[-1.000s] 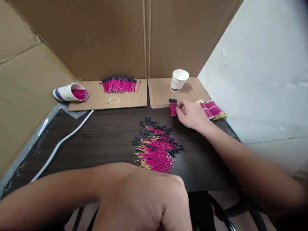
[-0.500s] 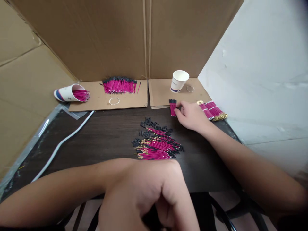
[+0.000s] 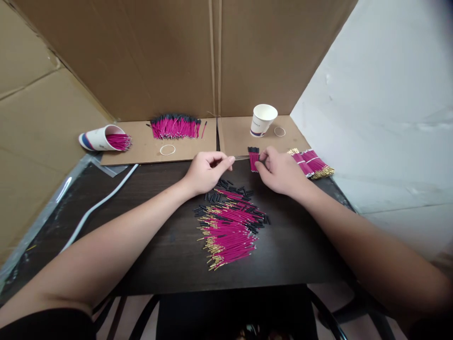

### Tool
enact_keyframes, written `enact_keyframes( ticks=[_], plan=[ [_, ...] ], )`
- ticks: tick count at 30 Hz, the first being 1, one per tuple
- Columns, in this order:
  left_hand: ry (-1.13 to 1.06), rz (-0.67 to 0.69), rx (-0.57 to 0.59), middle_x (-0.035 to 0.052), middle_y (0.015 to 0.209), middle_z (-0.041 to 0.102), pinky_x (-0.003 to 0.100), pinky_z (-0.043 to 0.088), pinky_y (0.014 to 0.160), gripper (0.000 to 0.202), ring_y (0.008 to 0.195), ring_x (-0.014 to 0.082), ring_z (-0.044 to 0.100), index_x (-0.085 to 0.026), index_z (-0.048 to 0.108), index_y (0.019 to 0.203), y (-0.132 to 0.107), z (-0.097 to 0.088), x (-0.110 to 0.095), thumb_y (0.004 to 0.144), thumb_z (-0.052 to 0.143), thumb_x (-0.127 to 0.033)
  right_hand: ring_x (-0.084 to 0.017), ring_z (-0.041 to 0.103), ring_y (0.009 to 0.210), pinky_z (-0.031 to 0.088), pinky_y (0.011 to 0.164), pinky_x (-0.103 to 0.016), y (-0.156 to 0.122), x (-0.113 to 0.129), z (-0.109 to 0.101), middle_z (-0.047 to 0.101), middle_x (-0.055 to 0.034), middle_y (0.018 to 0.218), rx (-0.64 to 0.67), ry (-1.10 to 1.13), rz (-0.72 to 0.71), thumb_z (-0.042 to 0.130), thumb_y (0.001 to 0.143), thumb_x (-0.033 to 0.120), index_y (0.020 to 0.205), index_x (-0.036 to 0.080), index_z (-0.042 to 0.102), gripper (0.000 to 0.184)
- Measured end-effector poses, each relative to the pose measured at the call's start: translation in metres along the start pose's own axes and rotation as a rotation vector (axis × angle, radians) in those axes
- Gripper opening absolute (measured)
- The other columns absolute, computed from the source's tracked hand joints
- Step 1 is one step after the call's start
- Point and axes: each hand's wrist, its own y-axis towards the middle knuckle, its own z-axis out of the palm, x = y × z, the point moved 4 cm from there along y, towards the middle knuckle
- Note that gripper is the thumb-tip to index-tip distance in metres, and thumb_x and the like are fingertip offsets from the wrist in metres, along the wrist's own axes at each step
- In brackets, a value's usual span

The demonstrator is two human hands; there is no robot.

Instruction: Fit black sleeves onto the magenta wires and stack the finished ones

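Observation:
My left hand [image 3: 212,171] hovers over the back of the pile, thumb and fingertips pressed together; anything between them is too small to make out. Beside the front edge of the right cardboard, my right hand [image 3: 279,171] has its curled thumb and forefinger at the right side of a small row of thin pink sticks with black ends [image 3: 254,159]. In the middle of the dark table lies a pile of pink sticks with gold tips [image 3: 230,241]. Short black tubes [image 3: 212,196] are scattered at its back and right.
Pink sticks with black ends [image 3: 177,126] lie heaped on the left cardboard [image 3: 141,156]. A tipped paper cup [image 3: 95,140] holds more sticks. An upright cup [image 3: 264,120], rubber bands [image 3: 167,149], banded gold-tipped bundles [image 3: 314,163] and a white cable [image 3: 95,205] surround the work.
My left hand has moved from close to the camera forward to the back of the pile, uncovering the pile's front. My right hand stays at the small row.

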Motion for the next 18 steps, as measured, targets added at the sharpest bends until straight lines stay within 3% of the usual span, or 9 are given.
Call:
enact_keyframes(
  ticks=[2, 4, 5, 7, 10, 14, 18],
  plan=[
    [0.025, -0.001, 0.016, 0.005, 0.073, 0.069, 0.035, 0.049, 0.071, 0.039, 0.068, 0.0187, 0.058, -0.018, 0.074, 0.078, 0.001, -0.003, 0.012, 0.108, 0.069, -0.043, -0.024, 0.057, 0.066, 0.038, 0.068, -0.038, -0.004, 0.01, -0.005, 0.064, -0.0028, 0.075, 0.01, 0.055, -0.076, 0.061, 0.107, 0.029, 0.097, 0.024, 0.056, 0.013],
    [0.04, -0.018, 0.046, 0.0056, 0.078, 0.071, 0.035, 0.048, 0.07, 0.028, 0.069, 0.019, 0.059, -0.017, 0.076, 0.085, 0.0, -0.004, 0.02, 0.103, 0.069, -0.037, -0.02, 0.052, 0.063, 0.036, 0.067, -0.036, -0.01, 0.023, -0.009, 0.059, 0.0004, 0.07, 0.056, 0.139, -0.208, 0.064, 0.104, 0.029, 0.09, 0.024, 0.053, 0.019],
    [0.052, -0.017, 0.06, 0.0049, 0.08, 0.071, 0.034, 0.047, 0.069, 0.018, 0.069, 0.0189, 0.057, -0.016, 0.079, 0.095, -0.001, -0.004, 0.022, 0.098, 0.071, -0.032, -0.019, 0.05, 0.062, 0.036, 0.067, -0.035, -0.014, 0.03, -0.011, 0.058, 0.0017, 0.07, 0.106, 0.187, -0.272, 0.065, 0.103, 0.028, 0.089, 0.024, 0.055, 0.018],
    [0.101, 0.03, 0.106, 0.0036, 0.083, 0.07, 0.034, 0.045, 0.068, 0.024, 0.069, 0.0187, 0.055, -0.016, 0.081, 0.11, -0.004, -0.003, 0.021, 0.089, 0.072, -0.023, -0.016, 0.046, 0.059, 0.034, 0.065, -0.034, -0.021, 0.043, -0.013, 0.053, 0.0046, 0.067, 0.242, 0.28, -0.382, 0.066, 0.103, 0.029, 0.088, 0.023, 0.058, 0.018],
    [0.182, 0.131, 0.226, 0.0068, 0.097, 0.075, 0.038, 0.052, 0.08, 0.02, 0.086, 0.0236, 0.067, -0.018, 0.082, 0.103, -0.007, 0.0, 0.012, 0.085, 0.074, -0.021, -0.015, 0.043, 0.058, 0.032, 0.062, -0.033, -0.03, 0.057, -0.016, 0.051, 0.0064, 0.066, 0.435, 0.394, -0.494, 0.071, 0.103, 0.03, 0.087, 0.021, 0.065, 0.019],
    [0.275, 0.118, 0.371, 0.0058, 0.109, 0.079, 0.045, 0.056, 0.099, 0.014, 0.104, 0.0289, 0.074, -0.023, 0.083, 0.1, -0.01, 0.002, 0.004, 0.086, 0.08, -0.023, -0.015, 0.048, 0.062, 0.034, 0.063, -0.032, -0.039, 0.068, -0.016, 0.058, 0.0046, 0.073, 0.548, 0.459, -0.54, 0.08, 0.102, 0.031, 0.092, 0.02, 0.073, 0.017],
    [0.336, 0.118, 0.395, 0.0048, 0.112, 0.079, 0.045, 0.056, 0.098, 0.015, 0.106, 0.0297, 0.075, -0.024, 0.084, 0.099, -0.011, 0.003, 0.003, 0.085, 0.084, -0.024, -0.015, 0.053, 0.065, 0.036, 0.063, -0.032, -0.044, 0.07, -0.009, 0.064, 0.003, 0.078, 0.574, 0.404, -0.538, 0.086, 0.098, 0.026, 0.096, 0.018, 0.076, 0.012]
  ],
)
